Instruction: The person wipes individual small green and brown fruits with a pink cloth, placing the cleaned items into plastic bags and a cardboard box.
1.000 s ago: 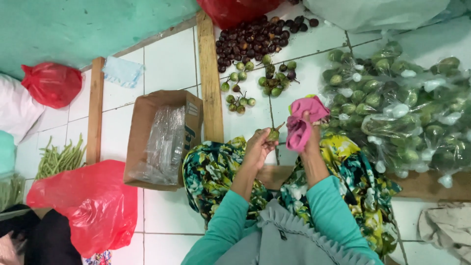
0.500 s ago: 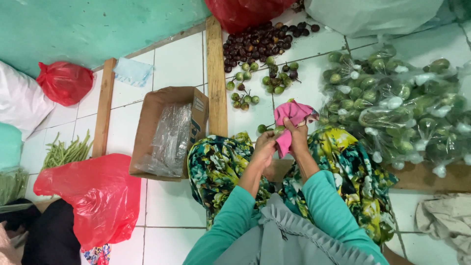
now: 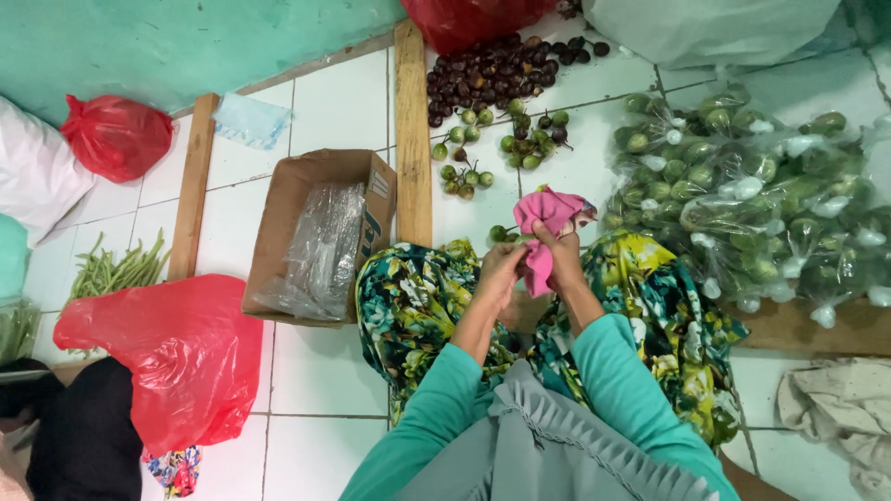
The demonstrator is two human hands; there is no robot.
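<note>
Both of my hands meet over my lap, which is covered in floral-patterned fabric. My right hand grips a pink cloth that bunches up above my fingers. My left hand closes on the lower edge of the same cloth. One small round green fruit lies just above my left hand; I cannot tell whether it touches my fingers. My sleeves are teal.
Small green fruits and dark purple ones lie on the white tiles ahead. Clear bags of green fruits are at the right. An open cardboard box with plastic bags, wooden slats, red bags and green beans are at the left.
My left hand has moved right to join my right hand on the pink cloth. Both hands have drawn closer to my lap.
</note>
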